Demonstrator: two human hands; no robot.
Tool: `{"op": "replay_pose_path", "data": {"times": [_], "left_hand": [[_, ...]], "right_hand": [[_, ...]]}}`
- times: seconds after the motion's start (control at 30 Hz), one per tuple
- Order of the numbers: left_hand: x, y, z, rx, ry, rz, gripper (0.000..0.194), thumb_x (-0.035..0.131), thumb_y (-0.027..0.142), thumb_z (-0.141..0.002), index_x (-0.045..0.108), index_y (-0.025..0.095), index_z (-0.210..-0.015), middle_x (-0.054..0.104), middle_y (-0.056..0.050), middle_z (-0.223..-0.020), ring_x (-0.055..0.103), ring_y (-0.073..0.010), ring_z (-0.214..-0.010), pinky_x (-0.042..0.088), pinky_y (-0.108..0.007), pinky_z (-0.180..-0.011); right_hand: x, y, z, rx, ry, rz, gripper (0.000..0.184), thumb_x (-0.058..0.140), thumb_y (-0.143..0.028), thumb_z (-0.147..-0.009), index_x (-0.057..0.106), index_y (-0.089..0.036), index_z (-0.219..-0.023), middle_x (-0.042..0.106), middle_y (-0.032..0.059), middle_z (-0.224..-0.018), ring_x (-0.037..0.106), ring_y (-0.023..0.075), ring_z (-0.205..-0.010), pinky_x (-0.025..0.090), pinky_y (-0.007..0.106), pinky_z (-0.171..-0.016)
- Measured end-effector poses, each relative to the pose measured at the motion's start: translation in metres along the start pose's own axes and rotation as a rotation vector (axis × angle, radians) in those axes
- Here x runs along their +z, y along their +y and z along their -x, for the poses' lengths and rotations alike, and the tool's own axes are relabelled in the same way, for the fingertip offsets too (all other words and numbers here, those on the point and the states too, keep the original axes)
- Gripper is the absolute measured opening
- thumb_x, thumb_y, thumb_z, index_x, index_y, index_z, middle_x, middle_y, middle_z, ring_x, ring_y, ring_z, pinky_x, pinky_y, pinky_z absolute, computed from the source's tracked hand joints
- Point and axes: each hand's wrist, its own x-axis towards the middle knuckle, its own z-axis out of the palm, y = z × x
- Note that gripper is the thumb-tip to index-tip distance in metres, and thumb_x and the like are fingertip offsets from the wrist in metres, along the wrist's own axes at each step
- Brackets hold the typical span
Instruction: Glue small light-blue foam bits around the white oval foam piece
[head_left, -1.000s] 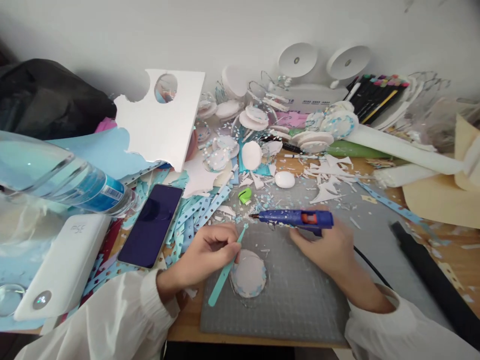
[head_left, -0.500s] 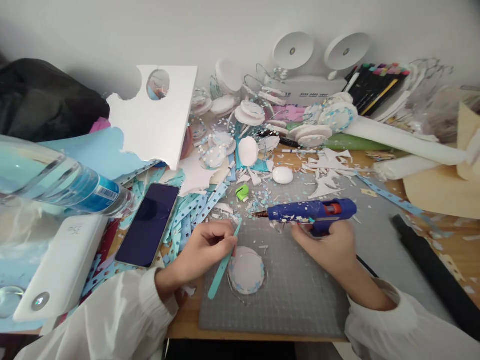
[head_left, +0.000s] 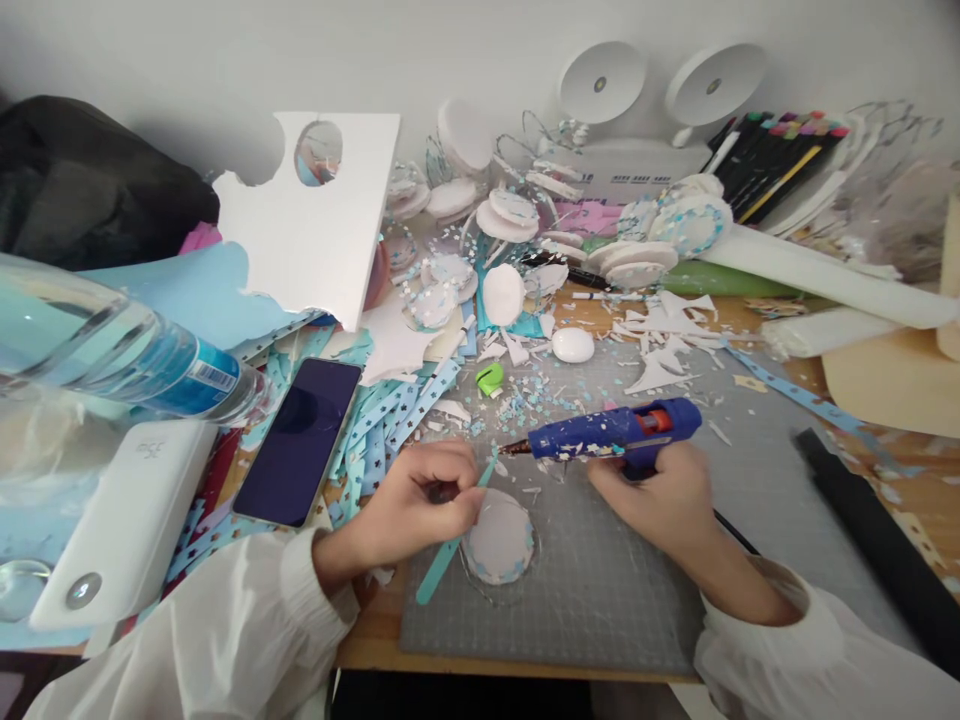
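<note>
My left hand (head_left: 420,505) is closed on a pair of slim teal tweezers (head_left: 442,570), their tip pointing up and away from me. In my right hand (head_left: 664,500) is a blue hot glue gun (head_left: 585,434), spattered with white and blue bits. Its dark nozzle points left, close to the tweezers' tip; whether they touch I cannot tell. Just below lies a round white disc (head_left: 499,540) edged with small light-blue pieces, with a thin wire loop around it. The disc rests on the grey cutting mat (head_left: 592,610), partly behind the tweezers and left fingers.
Blue confetti and white scraps (head_left: 660,370) litter the mat's far side, near a green clip-like piece (head_left: 490,379) and a white oval (head_left: 572,345). A phone (head_left: 300,440), power bank (head_left: 124,525) and water bottle (head_left: 150,355) lie left. Decorated discs (head_left: 506,215) crowd the back.
The glue gun has moved left and slightly down, bringing its nozzle close to the tweezers' tip. My left hand and the tweezers have shifted a little right. The view has tilted slightly.
</note>
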Motion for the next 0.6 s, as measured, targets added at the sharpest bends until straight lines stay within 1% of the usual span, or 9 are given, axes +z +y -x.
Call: {"op": "replay_pose_path", "data": {"times": [0.13, 0.27, 0.4, 0.6], "left_hand": [[-0.0003, 0.0007, -0.0006, 0.016, -0.011, 0.001, 0.037, 0.055, 0.019, -0.083, 0.036, 0.019, -0.051, 0.037, 0.001, -0.054, 0.037, -0.0134, -0.058, 0.029, -0.028, -0.054], [-0.0002, -0.0004, -0.0014, 0.020, -0.007, -0.017, 0.037, 0.055, 0.019, -0.082, 0.035, 0.019, -0.051, 0.037, 0.001, -0.054, 0.038, -0.0134, -0.058, 0.030, -0.029, -0.055], [-0.0001, -0.0027, -0.0012, 0.048, -0.003, -0.009, 0.036, 0.056, 0.017, -0.081, 0.035, 0.018, -0.052, 0.038, 0.002, -0.054, 0.038, -0.0129, -0.058, 0.029, -0.028, -0.054], [-0.0002, -0.0024, -0.0012, 0.050, -0.008, 0.009, 0.034, 0.056, 0.013, -0.080, 0.036, 0.018, -0.052, 0.038, 0.002, -0.055, 0.038, -0.0123, -0.057, 0.028, -0.027, -0.054]], "right_hand": [[-0.0008, -0.0014, -0.0006, 0.000, 0.009, 0.003, 0.033, 0.053, -0.027, -0.065, 0.033, -0.024, -0.039, 0.034, -0.0052, -0.030, 0.034, 0.0086, -0.028, 0.028, 0.022, -0.032], [-0.0006, -0.0009, -0.0009, -0.012, 0.024, 0.030, 0.029, 0.054, -0.028, -0.066, 0.037, -0.023, -0.042, 0.038, -0.0048, -0.032, 0.037, 0.0098, -0.030, 0.032, 0.023, -0.035], [0.0001, 0.0012, -0.0002, -0.017, 0.020, 0.057, 0.030, 0.053, -0.029, -0.066, 0.037, -0.023, -0.041, 0.038, -0.0048, -0.032, 0.038, 0.0098, -0.030, 0.033, 0.023, -0.035], [0.0009, 0.0034, 0.0007, -0.032, 0.031, 0.084, 0.029, 0.053, -0.031, -0.068, 0.040, -0.023, -0.043, 0.040, -0.0041, -0.032, 0.040, 0.0106, -0.031, 0.034, 0.024, -0.037]]}}
